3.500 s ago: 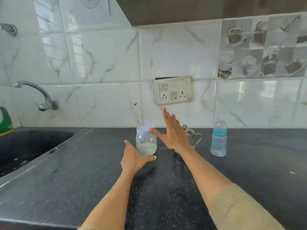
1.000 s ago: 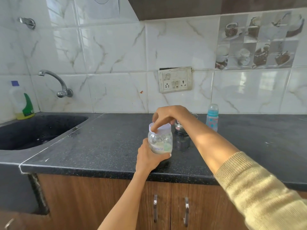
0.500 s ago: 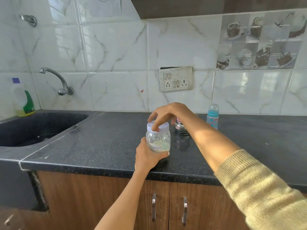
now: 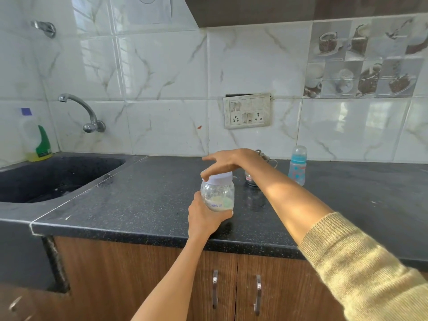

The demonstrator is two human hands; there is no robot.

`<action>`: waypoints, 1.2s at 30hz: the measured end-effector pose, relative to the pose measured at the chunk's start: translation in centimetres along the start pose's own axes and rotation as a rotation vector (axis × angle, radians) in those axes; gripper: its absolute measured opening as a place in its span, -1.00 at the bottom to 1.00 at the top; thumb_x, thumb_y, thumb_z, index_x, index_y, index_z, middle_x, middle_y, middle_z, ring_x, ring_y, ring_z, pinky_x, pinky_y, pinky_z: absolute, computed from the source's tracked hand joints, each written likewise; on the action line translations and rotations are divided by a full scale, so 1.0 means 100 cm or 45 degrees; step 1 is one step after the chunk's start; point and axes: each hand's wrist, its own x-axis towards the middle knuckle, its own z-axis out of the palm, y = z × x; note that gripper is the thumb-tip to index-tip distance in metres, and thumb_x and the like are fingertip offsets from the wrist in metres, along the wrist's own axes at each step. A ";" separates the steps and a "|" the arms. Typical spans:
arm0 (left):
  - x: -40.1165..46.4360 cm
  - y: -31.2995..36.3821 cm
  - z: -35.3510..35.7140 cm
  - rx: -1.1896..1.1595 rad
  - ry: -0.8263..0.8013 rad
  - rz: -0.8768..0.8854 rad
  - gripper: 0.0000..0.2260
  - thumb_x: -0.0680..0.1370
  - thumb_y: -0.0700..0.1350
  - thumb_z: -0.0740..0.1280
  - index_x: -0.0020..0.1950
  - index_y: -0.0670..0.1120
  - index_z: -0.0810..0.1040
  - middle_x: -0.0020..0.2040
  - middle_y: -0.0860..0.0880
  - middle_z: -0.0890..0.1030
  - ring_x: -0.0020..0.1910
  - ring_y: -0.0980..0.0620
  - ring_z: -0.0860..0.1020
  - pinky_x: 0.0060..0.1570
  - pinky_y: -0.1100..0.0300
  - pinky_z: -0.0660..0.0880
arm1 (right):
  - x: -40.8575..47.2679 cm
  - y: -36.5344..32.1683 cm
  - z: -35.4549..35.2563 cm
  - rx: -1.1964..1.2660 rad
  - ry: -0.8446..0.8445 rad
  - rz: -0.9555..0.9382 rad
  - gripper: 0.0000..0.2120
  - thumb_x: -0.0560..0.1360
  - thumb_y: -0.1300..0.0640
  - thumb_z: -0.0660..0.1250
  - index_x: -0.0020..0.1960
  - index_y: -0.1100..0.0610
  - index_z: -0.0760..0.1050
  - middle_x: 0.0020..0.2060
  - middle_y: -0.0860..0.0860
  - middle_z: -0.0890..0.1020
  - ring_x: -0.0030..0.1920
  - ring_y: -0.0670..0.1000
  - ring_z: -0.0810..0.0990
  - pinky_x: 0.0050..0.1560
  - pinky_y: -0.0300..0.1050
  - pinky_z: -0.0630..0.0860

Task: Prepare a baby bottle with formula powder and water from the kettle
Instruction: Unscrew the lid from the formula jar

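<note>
The left hand (image 4: 203,218) wraps around the bottom of a small clear glass jar with a white lid (image 4: 217,193), hiding its base, near the front of the black speckled countertop (image 4: 148,200). The right hand (image 4: 225,162) grips the lid from above, fingers partly spread. Pale powder fills the jar's lower part; its label is blurred. Farther right, a steel kettle (image 4: 259,169) is mostly hidden behind the right forearm. A blue capped baby bottle (image 4: 297,166) stands upright near the wall.
</note>
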 end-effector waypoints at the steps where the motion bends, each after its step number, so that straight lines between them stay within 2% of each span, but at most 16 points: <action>1: 0.000 0.000 0.000 0.001 0.004 -0.004 -0.24 0.16 0.06 0.57 0.26 -0.03 0.32 0.10 0.02 0.52 0.06 0.02 0.51 0.00 0.09 0.54 | 0.000 0.000 0.001 -0.031 0.036 0.031 -0.12 0.28 -0.37 0.32 0.50 -0.05 0.16 0.47 -0.02 0.28 0.44 0.10 0.30 0.32 0.05 0.33; 2: 0.000 0.000 0.000 -0.004 0.009 -0.007 -0.25 0.16 0.05 0.56 0.26 -0.03 0.32 0.09 0.02 0.52 0.04 0.02 0.51 -0.01 0.09 0.54 | 0.000 0.001 0.002 -0.079 0.068 0.065 -0.11 0.28 -0.42 0.30 0.46 0.04 0.25 0.37 0.02 0.42 0.36 0.10 0.40 0.21 -0.02 0.40; 3: 0.000 0.001 0.000 -0.016 0.014 -0.007 -0.26 0.16 0.04 0.56 0.25 -0.04 0.33 0.09 0.01 0.52 0.03 0.02 0.51 -0.04 0.11 0.53 | 0.001 0.003 0.002 -0.094 0.086 0.091 -0.15 0.28 -0.44 0.30 0.36 0.11 0.36 0.17 0.04 0.56 0.21 0.10 0.52 0.03 -0.08 0.45; 4: 0.000 0.001 0.000 -0.026 0.017 -0.007 -0.26 0.17 0.03 0.56 0.25 -0.04 0.33 0.09 0.01 0.52 0.02 0.03 0.51 -0.07 0.13 0.52 | 0.000 0.004 0.003 -0.077 0.086 0.100 -0.23 0.28 -0.42 0.32 0.25 0.14 0.44 -0.05 0.03 0.60 0.04 0.09 0.60 -0.13 -0.12 0.45; 5: 0.000 0.001 0.000 -0.030 0.016 -0.008 -0.27 0.17 0.03 0.56 0.25 -0.05 0.33 0.08 0.02 0.52 0.01 0.04 0.50 -0.09 0.15 0.50 | 0.001 0.005 0.004 -0.047 0.089 0.092 -0.31 0.29 -0.38 0.34 0.16 0.15 0.47 -0.15 0.02 0.59 -0.08 0.08 0.64 -0.21 -0.15 0.44; 7: 0.000 0.001 -0.001 -0.029 0.011 -0.009 -0.28 0.18 0.01 0.56 0.25 -0.05 0.32 0.06 0.03 0.51 -0.02 0.05 0.48 -0.12 0.18 0.46 | 0.005 0.006 0.005 -0.021 0.085 0.050 -0.38 0.28 -0.27 0.37 0.19 0.11 0.49 -0.03 0.03 0.62 -0.11 0.06 0.66 -0.20 -0.15 0.48; 9: 0.000 0.002 -0.001 -0.029 0.003 -0.003 -0.28 0.19 0.00 0.56 0.25 -0.05 0.32 0.05 0.04 0.50 -0.04 0.05 0.48 -0.14 0.19 0.45 | 0.004 0.004 0.003 0.022 0.041 -0.005 -0.34 0.24 -0.19 0.38 0.29 0.00 0.43 0.19 0.01 0.54 0.00 0.08 0.63 -0.04 -0.09 0.57; 11: 0.000 0.002 -0.001 -0.031 -0.006 -0.005 -0.27 0.18 0.00 0.55 0.26 -0.05 0.31 0.06 0.03 0.50 -0.02 0.05 0.49 -0.13 0.17 0.47 | 0.004 0.003 0.001 0.071 -0.015 -0.061 -0.28 0.23 -0.08 0.42 0.37 -0.09 0.33 0.33 -0.04 0.42 0.12 0.11 0.58 0.09 0.00 0.57; 14: 0.000 0.001 0.000 -0.043 -0.013 -0.022 -0.25 0.17 0.01 0.55 0.26 -0.05 0.30 0.08 0.03 0.50 0.01 0.04 0.50 -0.10 0.14 0.51 | 0.007 0.005 -0.005 0.071 -0.026 -0.151 -0.28 0.32 0.18 0.43 0.40 -0.12 0.26 0.40 -0.06 0.29 0.32 0.10 0.40 0.19 -0.03 0.51; 16: 0.000 0.002 0.000 -0.049 -0.015 -0.019 -0.26 0.17 0.00 0.55 0.27 -0.05 0.30 0.08 0.02 0.50 0.01 0.04 0.49 -0.11 0.15 0.49 | 0.010 0.008 -0.010 0.087 0.015 -0.193 -0.27 0.33 0.25 0.42 0.40 -0.11 0.26 0.42 -0.05 0.26 0.36 0.08 0.34 0.14 -0.08 0.47; 18: -0.001 0.002 0.000 -0.060 -0.005 -0.011 -0.27 0.18 -0.02 0.55 0.26 -0.05 0.30 0.07 0.03 0.49 0.00 0.04 0.49 -0.15 0.19 0.46 | 0.012 0.013 -0.015 0.145 0.067 -0.199 -0.28 0.33 0.25 0.43 0.39 -0.11 0.26 0.41 -0.06 0.27 0.34 0.07 0.35 0.08 -0.11 0.45; 21: -0.001 0.001 -0.001 -0.089 0.028 -0.024 -0.30 0.18 -0.05 0.54 0.23 -0.05 0.32 0.05 0.04 0.48 -0.01 0.06 0.48 -0.22 0.25 0.40 | 0.015 0.024 -0.020 0.213 0.125 -0.179 -0.27 0.32 0.21 0.45 0.40 -0.10 0.26 0.41 -0.05 0.28 0.32 0.07 0.38 0.13 -0.07 0.47; 28: 0.001 -0.005 0.002 -0.077 0.051 0.014 -0.30 0.08 0.05 0.49 0.18 0.02 0.38 0.02 0.08 0.51 -0.02 0.08 0.55 -0.19 0.21 0.56 | 0.027 0.057 -0.021 0.375 0.276 -0.045 -0.21 0.31 0.16 0.47 0.47 -0.01 0.23 0.41 0.02 0.33 0.28 0.13 0.44 0.06 -0.09 0.48; 33: 0.006 -0.012 0.006 -0.088 0.068 0.049 -0.33 0.09 0.05 0.48 0.17 0.06 0.38 0.00 0.12 0.51 -0.04 0.10 0.55 -0.16 0.19 0.59 | 0.054 0.073 -0.008 0.479 0.265 -0.004 -0.19 0.29 0.16 0.49 0.47 -0.02 0.24 0.41 0.06 0.32 0.25 0.15 0.46 -0.03 -0.11 0.50; 36: 0.009 -0.016 0.009 -0.086 0.088 0.041 -0.35 0.07 0.05 0.45 0.14 0.10 0.38 -0.02 0.14 0.51 -0.04 0.10 0.54 -0.12 0.11 0.59 | 0.077 0.078 0.010 0.462 0.216 0.000 -0.19 0.29 0.16 0.51 0.46 -0.02 0.27 0.41 0.04 0.32 0.29 0.12 0.45 0.03 -0.09 0.51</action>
